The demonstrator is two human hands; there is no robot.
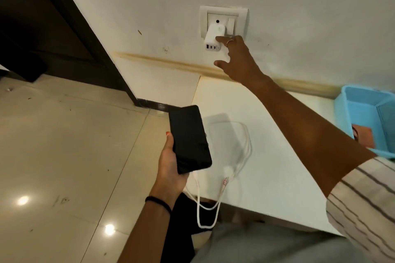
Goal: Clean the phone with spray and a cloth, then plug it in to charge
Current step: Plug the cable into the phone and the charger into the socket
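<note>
The left hand [168, 164] grips the black glass-fronted phone [189, 140], fingers curled behind it. The right hand [235, 60], fingers spread, touches the white plastic charger block [213, 37] plugged into the wall socket above the phone.

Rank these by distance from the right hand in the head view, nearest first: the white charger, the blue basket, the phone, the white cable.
From the right hand, reaching up to the wall:
1. White charger, in the wall socket, at the fingertips.
2. Phone, below, held in the left hand.
3. White cable on the table and blue basket at far right: too close to call.
</note>
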